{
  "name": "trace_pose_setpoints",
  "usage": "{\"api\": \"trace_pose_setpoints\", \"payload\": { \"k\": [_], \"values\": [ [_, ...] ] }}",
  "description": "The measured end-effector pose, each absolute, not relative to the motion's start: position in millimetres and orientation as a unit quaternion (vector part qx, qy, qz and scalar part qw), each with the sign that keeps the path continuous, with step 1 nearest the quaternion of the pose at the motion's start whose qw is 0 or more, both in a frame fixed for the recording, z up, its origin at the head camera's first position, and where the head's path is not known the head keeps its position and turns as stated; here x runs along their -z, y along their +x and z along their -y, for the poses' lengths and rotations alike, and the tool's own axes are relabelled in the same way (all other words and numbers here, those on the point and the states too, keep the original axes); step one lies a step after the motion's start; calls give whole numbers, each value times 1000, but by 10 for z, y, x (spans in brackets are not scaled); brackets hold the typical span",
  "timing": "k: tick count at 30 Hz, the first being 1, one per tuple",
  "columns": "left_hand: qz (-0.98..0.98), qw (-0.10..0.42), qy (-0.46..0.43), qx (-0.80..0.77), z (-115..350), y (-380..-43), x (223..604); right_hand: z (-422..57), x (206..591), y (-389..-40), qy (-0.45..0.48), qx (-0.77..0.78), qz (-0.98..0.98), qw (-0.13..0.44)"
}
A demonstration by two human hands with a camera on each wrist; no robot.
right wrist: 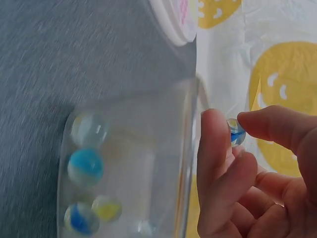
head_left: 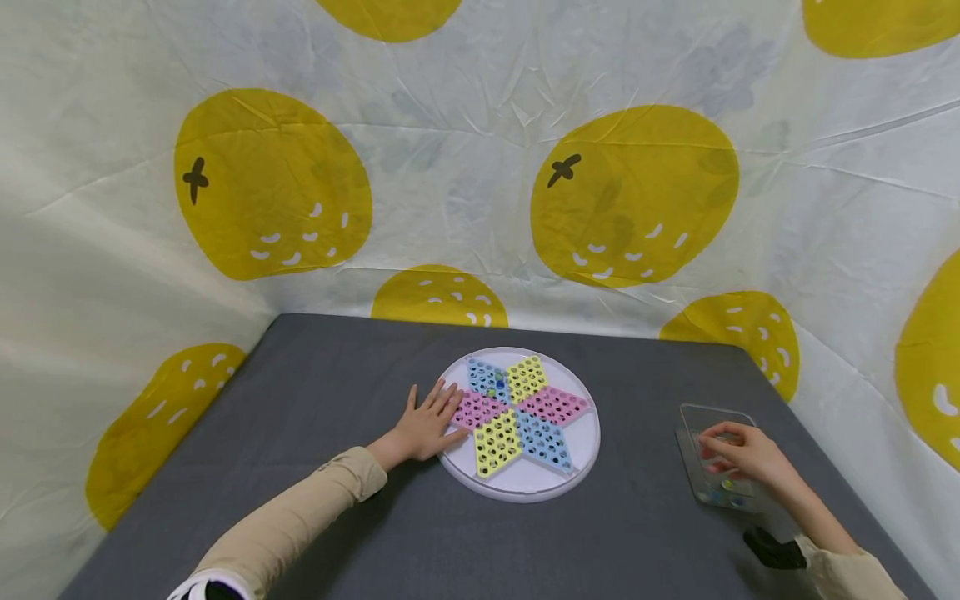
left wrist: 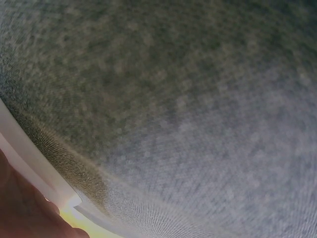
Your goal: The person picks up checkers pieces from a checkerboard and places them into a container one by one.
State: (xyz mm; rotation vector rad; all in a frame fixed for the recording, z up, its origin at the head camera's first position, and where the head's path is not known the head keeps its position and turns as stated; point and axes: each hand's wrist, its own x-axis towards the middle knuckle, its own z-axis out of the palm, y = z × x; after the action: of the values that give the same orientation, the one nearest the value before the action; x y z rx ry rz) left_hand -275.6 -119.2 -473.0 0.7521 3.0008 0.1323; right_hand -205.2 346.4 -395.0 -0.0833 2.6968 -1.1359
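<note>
A round white Chinese checkers board (head_left: 585,446) with a blue, yellow and pink star of holes lies mid-table. My left hand (head_left: 423,427) rests on its left rim with fingers spread; in the left wrist view only part of the hand (left wrist: 25,208) shows beside the white rim. Over a clear plastic box (head_left: 693,467) at the right, my right hand (head_left: 750,457) pinches a clear marble with a blue swirl (right wrist: 236,132) between thumb and fingertip. Several marbles lie in the box, including a turquoise-and-white one (right wrist: 85,167) and a yellow one (right wrist: 106,208). A few marbles (head_left: 500,384) sit in the board's upper blue point.
The dark grey cloth-covered table (head_left: 337,375) reaches back to a white curtain (head_left: 450,192) printed with yellow fruit, which also hangs along both sides. A black strap (head_left: 774,550) is at my right wrist.
</note>
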Motion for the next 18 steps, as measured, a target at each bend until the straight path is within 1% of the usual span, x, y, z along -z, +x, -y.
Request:
{"api": "trace_pose_setpoints", "payload": {
  "k": [9,18],
  "values": [
    [-968,20,246,-49,1195,-2745,4725,-3675,3979,-2004,-2,360,-926,113],
    [-970,26,240,-34,1188,-2741,4707,-3822,3981,-2032,41,368,-917,147]
  ]
}}
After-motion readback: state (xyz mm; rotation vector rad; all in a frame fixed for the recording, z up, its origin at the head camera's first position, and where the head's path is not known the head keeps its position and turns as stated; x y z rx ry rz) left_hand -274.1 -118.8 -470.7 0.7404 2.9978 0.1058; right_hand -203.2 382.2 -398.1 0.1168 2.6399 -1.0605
